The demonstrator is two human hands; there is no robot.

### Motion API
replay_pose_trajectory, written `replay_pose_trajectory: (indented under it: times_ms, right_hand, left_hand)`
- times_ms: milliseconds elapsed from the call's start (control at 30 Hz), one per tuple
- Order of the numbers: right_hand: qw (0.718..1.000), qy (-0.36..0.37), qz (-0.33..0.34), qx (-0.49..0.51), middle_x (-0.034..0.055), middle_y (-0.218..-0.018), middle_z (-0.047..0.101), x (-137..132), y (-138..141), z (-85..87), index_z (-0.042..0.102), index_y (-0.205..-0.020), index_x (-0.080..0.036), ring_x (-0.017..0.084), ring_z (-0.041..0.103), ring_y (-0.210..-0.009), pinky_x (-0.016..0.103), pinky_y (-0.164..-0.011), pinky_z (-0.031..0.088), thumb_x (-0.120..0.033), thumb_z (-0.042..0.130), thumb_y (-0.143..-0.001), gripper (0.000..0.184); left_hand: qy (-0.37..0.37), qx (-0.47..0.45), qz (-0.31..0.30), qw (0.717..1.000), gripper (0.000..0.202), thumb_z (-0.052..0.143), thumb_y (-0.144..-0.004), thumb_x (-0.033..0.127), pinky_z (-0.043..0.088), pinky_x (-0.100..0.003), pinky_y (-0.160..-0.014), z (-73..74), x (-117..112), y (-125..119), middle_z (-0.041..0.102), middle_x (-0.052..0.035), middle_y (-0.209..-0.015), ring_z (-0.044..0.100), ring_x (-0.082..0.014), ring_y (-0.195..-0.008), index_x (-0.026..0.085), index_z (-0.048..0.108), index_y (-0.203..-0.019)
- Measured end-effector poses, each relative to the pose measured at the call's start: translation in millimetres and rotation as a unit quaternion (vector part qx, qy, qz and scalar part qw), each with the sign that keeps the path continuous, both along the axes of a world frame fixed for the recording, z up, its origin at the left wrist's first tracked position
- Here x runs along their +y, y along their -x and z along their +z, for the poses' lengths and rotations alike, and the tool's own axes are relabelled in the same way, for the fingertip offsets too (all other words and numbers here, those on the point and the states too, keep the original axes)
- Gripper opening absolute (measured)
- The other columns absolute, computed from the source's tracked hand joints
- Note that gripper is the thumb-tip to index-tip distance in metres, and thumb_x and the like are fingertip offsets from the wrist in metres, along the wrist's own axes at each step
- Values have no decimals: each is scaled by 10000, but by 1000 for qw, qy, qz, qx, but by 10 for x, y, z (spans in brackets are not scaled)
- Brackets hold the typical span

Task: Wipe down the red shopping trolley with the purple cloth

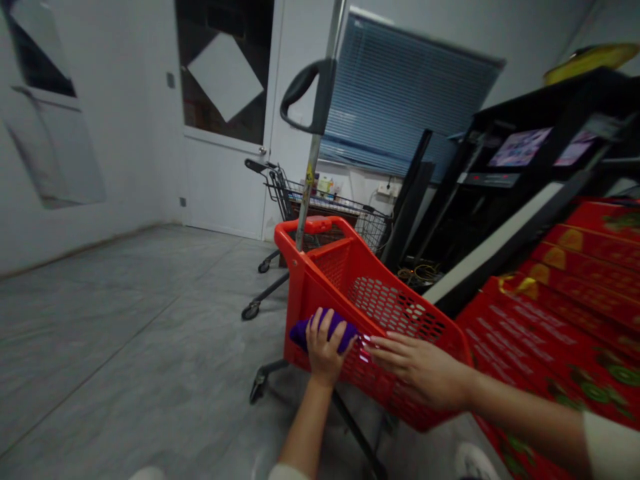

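Note:
My left hand (325, 350) is closed around a purple, soft-looking elongated object (327, 330), which is held against the outside of a red plastic mesh shopping cart basket (385, 313). It is unclear whether the object is inside or outside the rim. My right hand (420, 369) is flat with its fingers extended, and its fingertips rest near the basket's upper rim, holding nothing. The cart's tall metal pole (315, 153) rises from the far end to a black handle (313, 97).
A wire shopping cart (320, 207) stands behind the red one near a white door (225, 180). Red printed cartons (560, 313) are stacked at the right, below a black display stand with screens (520, 150). Grey floor (125, 333) spreads left.

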State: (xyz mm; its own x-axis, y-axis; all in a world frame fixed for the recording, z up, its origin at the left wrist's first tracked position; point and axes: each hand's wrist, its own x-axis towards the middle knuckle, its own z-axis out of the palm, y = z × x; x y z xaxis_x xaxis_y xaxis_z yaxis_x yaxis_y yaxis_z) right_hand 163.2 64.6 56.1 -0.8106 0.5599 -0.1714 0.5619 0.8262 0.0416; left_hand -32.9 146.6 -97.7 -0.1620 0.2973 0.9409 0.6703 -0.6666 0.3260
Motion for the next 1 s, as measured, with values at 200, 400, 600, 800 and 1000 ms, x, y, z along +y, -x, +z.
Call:
replay_pose_trajectory:
  times_ms: [200,400,600,800,1000]
  right_hand:
    - [998,-51,19,-22,73,-1488,461,-35,-45,-95,457,-1445,-159,244,314,-1438,444,-1229,141,-195,494,-858,589]
    - [983,-169,53,-43,75,-1498,443,40,-134,-328,404,-1469,-116,196,368,-1409,347,-1187,258,-132,472,-814,659]
    - [975,-205,61,-64,67,-1525,406,32,-178,-344,407,-1461,-86,189,319,-1433,345,-1194,247,-157,472,-820,648]
    - [974,-207,60,-68,48,-1522,415,14,-242,-422,378,-1481,-115,183,323,-1430,347,-1190,270,-169,492,-811,682]
    - [969,-237,49,-56,45,-1528,406,-69,-325,-505,272,-1526,-113,170,300,-1439,343,-1188,274,-152,480,-816,740]
  left_hand:
    - [63,-54,18,996,324,653,-860,352,402,-515,-1074,78,175,72,485,-134,-1379,419,-312,-1342,227,651,-1158]
    - [17,7,-34,999,299,688,-831,349,434,-499,-1050,-360,-143,-294,511,-108,-1338,414,-310,-1348,251,654,-1111]
    - [75,-118,35,990,297,658,-860,296,394,-504,-1090,-282,181,-80,445,-133,-1382,382,-296,-1365,217,634,-1146]
    - [116,-125,13,985,283,624,-884,314,421,-503,-1071,-384,134,-177,448,-127,-1381,411,-287,-1344,224,629,-1152]
    - [92,-74,-28,993,277,637,-873,302,444,-489,-1047,-635,-101,-478,483,-115,-1355,426,-287,-1338,244,643,-1143]
